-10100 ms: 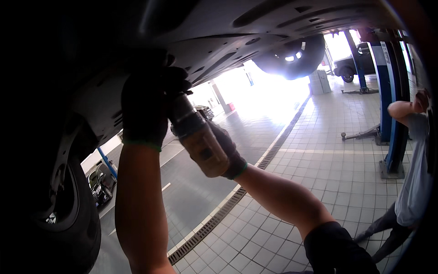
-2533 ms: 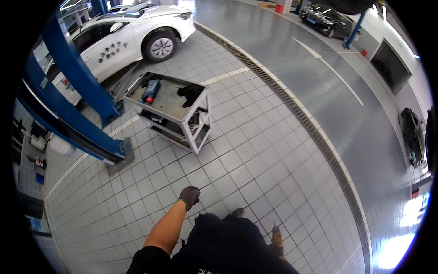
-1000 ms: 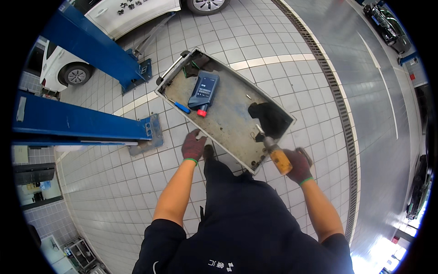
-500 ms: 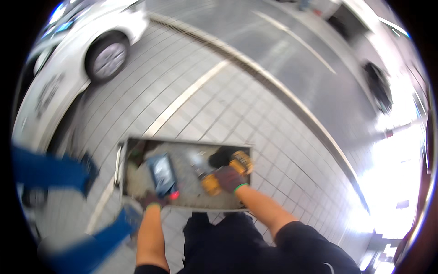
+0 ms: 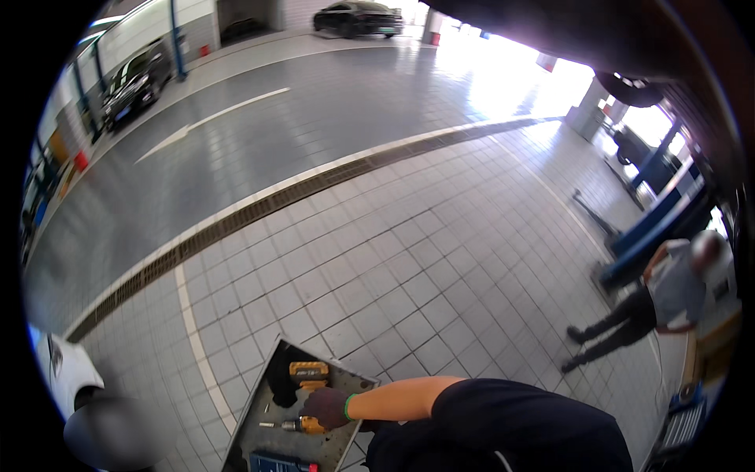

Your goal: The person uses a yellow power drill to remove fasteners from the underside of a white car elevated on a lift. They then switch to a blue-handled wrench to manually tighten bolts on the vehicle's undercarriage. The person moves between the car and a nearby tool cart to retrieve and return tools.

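Observation:
My right hand (image 5: 325,407), in a dark glove with a green cuff, is closed around the handle of a yellow and black cordless drill (image 5: 311,425). The drill lies in a shallow grey metal tray (image 5: 346,376), its bit pointing left. Its yellow battery end (image 5: 308,370) shows beyond my fingers. Beside it in the tray lies a black item (image 5: 281,387) whose kind I cannot make out. A blue case (image 5: 277,462) with a red piece at its side is cut off by the lower edge. My left hand is out of view.
A person (image 5: 668,287) stands at the right near blue lift posts (image 5: 661,220). A white car (image 5: 67,370) is at the lower left. A drain grating (image 5: 236,220) crosses the tiled floor. Dark cars (image 5: 358,17) stand at the back, and a raised vehicle (image 5: 550,27) hangs overhead.
My view has swung to the right, so the tray now sits lower and the white car has slid to the lower left. My left hand has left the picture; the right stays on the drill.

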The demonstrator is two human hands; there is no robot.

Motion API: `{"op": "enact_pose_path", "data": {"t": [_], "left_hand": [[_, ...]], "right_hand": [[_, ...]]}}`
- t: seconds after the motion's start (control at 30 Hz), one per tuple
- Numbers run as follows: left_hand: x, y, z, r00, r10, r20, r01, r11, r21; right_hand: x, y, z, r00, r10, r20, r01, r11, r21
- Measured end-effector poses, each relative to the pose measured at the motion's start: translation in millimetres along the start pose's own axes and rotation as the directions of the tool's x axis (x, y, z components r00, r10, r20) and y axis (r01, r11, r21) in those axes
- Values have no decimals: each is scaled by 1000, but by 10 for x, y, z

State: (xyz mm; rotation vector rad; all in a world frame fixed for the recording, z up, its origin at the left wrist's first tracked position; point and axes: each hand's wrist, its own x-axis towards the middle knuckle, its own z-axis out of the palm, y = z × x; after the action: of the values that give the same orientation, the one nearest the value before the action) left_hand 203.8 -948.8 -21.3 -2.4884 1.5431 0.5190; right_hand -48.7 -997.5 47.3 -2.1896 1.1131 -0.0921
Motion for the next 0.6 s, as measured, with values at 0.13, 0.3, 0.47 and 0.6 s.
{"op": "enact_pose_path", "data": {"t": [0.13,0.3,0.47,0.6], "left_hand": [[-132,755,1,984,166,-68,-167,986,-8],[-573,1543,35,943,283,-176,-293,956,-28],[-1160,2131,173,868,377,-323,-406,914,-24],[-1640,2438,364,523,674,-521,-665,706,246]], "right_hand": [[-1074,448,-66,952,110,-284,-64,984,167],[-2673,1082,69,825,489,-283,-361,842,401],[-4036,1561,2,726,659,-199,-455,676,579],[-4753,1789,-453,765,628,-143,-462,690,557]]}}
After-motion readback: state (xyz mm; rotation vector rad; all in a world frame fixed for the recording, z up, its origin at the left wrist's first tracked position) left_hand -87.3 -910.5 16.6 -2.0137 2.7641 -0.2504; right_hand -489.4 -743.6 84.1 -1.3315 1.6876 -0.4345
